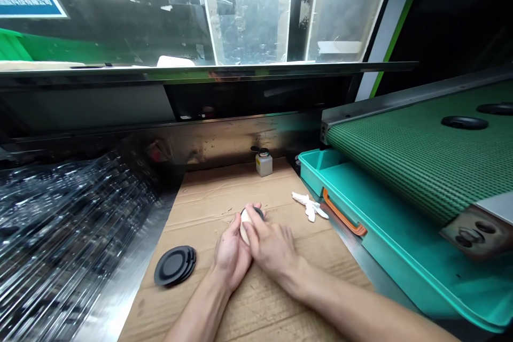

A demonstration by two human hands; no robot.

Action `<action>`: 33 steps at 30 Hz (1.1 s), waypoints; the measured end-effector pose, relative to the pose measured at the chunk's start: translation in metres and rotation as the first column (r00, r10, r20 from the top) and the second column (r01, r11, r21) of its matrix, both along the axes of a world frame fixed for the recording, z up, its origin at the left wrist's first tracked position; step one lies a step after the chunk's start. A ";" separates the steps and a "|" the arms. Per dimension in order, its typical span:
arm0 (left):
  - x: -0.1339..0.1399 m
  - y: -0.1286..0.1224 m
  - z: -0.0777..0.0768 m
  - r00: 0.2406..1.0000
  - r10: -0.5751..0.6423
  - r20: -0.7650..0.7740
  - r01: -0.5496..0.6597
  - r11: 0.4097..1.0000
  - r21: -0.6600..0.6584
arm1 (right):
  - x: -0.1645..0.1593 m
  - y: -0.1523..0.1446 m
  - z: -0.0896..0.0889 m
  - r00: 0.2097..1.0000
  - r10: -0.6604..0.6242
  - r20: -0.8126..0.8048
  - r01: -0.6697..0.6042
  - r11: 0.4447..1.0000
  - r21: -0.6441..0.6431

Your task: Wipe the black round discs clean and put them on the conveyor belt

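My left hand (233, 254) is closed around a round black part (258, 212), only partly visible. My right hand (272, 246) overlaps it, fingers bent over a cream-white piece (245, 226) that lies against the black part; whether it is cloth or a pad I cannot make out. Both hands meet above the middle of a cardboard sheet (316, 272). Left of them, a small stack of black round discs (172, 266) rests on the cardboard. Beyond my hands stands a small whitish bottle (264, 163) with a dark lid flipped open. A crumpled white scrap (310, 206) lies to the right.
On the right, a turquoise tray (401, 278) with an orange handle (343, 214) sits under a green conveyor belt (420, 155). Black round parts (465, 122) lie on the belt. Clear plastic-wrapped goods (68, 224) fill the left. A metal ledge (224, 71) crosses the back.
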State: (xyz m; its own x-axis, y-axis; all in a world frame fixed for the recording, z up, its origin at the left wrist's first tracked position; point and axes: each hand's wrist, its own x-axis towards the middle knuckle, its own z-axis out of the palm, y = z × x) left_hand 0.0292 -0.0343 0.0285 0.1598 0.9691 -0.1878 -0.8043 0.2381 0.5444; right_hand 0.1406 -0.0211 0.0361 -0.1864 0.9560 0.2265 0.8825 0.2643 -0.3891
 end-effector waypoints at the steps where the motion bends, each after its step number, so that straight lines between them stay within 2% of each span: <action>1: -0.001 0.000 0.000 1.000 0.003 -0.006 -0.003 1.000 -0.008 | 0.003 0.004 -0.001 1.000 0.010 0.011 -0.010 1.000 0.015; 4: -0.004 0.000 -0.001 0.999 0.035 -0.036 -0.035 0.999 -0.001 | 0.020 0.021 -0.004 0.993 -0.118 0.022 0.117 0.993 0.023; 7: -0.009 -0.001 -0.001 0.999 0.003 -0.039 -0.004 1.000 -0.012 | 0.039 0.036 -0.009 0.975 -0.224 -0.015 0.224 0.972 0.068; 15: -0.014 -0.007 0.010 0.987 -0.143 0.072 0.145 0.989 -0.011 | 0.048 0.038 -0.020 0.983 -0.136 -0.121 0.152 0.980 0.132; 19: -0.013 -0.009 0.009 0.992 -0.129 0.015 0.129 0.991 0.020 | 0.050 0.035 -0.015 0.951 -0.061 -0.303 0.115 0.980 0.165; 21: -0.011 -0.007 0.006 0.998 -0.061 -0.029 0.062 0.998 0.031 | 0.047 0.028 -0.011 0.902 0.020 -0.431 0.056 0.985 0.163; 23: -0.010 -0.006 0.002 0.998 0.004 -0.059 -0.001 0.999 0.043 | 0.041 0.017 -0.007 0.832 0.132 -0.539 -0.090 0.990 0.105; 26: -0.007 -0.006 -0.002 0.994 0.060 -0.096 -0.053 0.996 0.075 | 0.034 0.005 -0.004 0.727 0.264 -0.634 -0.363 0.931 -0.028; 28: -0.005 -0.006 -0.003 0.989 0.063 -0.133 -0.050 0.994 0.099 | 0.037 0.006 -0.001 0.754 0.264 -0.601 -0.415 0.901 -0.125; 31: -0.002 -0.006 -0.003 0.979 0.069 -0.194 -0.045 0.991 0.123 | 0.050 0.016 0.008 0.885 0.177 -0.431 -0.278 0.942 -0.185; 33: 0.000 -0.006 -0.002 0.972 0.078 -0.222 -0.048 0.990 0.134 | 0.057 0.020 0.015 0.906 0.156 -0.392 -0.229 0.963 -0.144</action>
